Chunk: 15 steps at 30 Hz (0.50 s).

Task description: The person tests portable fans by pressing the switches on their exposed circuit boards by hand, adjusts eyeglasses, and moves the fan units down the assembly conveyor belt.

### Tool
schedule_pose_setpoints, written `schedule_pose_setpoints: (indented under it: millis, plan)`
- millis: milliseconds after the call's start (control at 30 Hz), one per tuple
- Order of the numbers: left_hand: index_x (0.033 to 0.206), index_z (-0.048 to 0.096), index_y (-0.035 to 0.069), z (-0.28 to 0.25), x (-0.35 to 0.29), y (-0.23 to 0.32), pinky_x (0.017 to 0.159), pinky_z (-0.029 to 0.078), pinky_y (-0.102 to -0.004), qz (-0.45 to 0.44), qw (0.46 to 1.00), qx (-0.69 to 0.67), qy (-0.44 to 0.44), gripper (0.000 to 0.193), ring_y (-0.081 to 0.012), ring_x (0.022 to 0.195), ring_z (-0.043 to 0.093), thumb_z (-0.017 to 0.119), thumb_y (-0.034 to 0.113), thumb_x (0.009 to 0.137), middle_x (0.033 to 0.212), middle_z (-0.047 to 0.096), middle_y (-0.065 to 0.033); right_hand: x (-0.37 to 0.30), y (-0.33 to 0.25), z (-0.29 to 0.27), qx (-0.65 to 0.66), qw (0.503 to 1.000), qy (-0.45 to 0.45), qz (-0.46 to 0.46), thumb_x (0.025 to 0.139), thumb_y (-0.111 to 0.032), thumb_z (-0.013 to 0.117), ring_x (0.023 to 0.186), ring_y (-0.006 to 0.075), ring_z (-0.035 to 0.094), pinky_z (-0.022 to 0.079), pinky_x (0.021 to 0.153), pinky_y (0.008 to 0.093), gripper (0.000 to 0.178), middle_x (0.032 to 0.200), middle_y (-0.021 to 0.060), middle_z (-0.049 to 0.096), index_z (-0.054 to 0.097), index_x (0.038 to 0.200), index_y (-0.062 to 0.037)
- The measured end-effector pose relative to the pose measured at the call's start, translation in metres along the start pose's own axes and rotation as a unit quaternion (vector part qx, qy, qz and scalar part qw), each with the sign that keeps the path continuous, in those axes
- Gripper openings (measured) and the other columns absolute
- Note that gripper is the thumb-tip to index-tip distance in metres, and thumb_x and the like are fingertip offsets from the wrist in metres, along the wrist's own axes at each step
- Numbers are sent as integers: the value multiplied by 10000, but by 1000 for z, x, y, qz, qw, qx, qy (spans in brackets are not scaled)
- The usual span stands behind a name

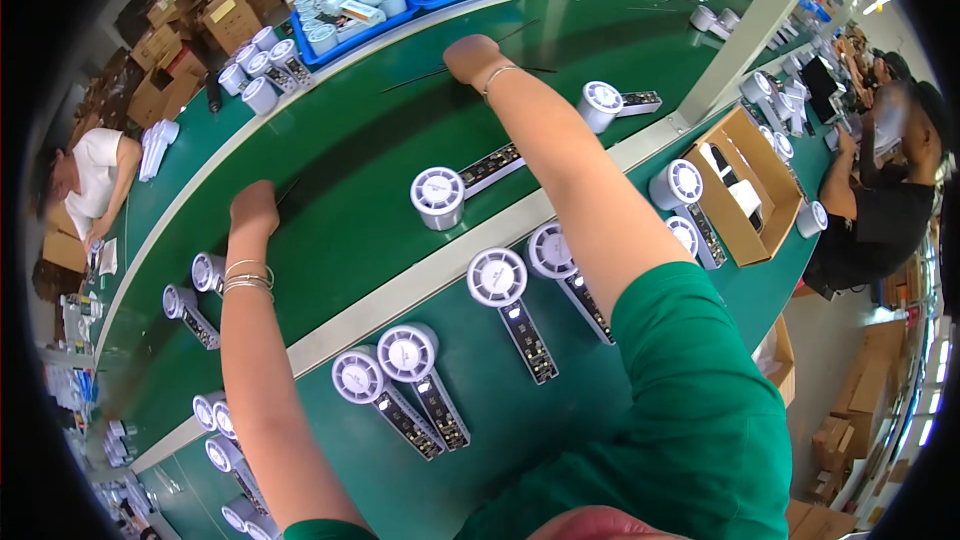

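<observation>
A thin black cable tie (288, 189) lies on the green counter (360, 170) toward its far edge — my left hand (253, 208) is closed on its end. My right hand (472, 58) sits farther out, by another tie (415, 81); fingers curled — grip unclear. White fan units (437, 197) lie nearer me.

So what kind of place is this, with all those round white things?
Most likely a factory assembly line. Many identical round white fan-like parts with dark circuit strips lie along a long green conveyor belt, stacked brown cardboard boxes stand behind it, and other workers sit alongside.
</observation>
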State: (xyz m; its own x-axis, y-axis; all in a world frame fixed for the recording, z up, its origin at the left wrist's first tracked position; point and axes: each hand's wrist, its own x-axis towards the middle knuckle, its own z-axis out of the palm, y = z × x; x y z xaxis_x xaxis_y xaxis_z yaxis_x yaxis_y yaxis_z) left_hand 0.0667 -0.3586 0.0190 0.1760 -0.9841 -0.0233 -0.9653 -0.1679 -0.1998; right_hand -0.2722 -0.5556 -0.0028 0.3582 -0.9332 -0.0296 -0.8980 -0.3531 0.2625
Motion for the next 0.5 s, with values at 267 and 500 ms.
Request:
schedule_pose_setpoints:
  millis: [267, 500]
  plan:
    - [938, 644, 35, 3, -3, -1, 826, 491, -445, -1, 1000, 8, 12, 206, -379, 991, 584, 500, 1, 794, 1028, 618, -209, -1, 12, 5, -43, 998, 55, 0, 807, -143, 578, 940, 352, 637, 481, 743, 601, 257, 1061, 125, 659, 681, 1029, -64]
    - [960, 606, 40, 0, 5, -17, 805, 487, -455, 24, 999, -23, 38, 207, -382, 978, 583, 477, 4, 801, 1009, 615, -212, 9, 11, 6, -137, 987, 81, 33, 723, -76, 629, 779, 309, 669, 514, 559, 403, 154, 813, 110, 689, 709, 854, -63]
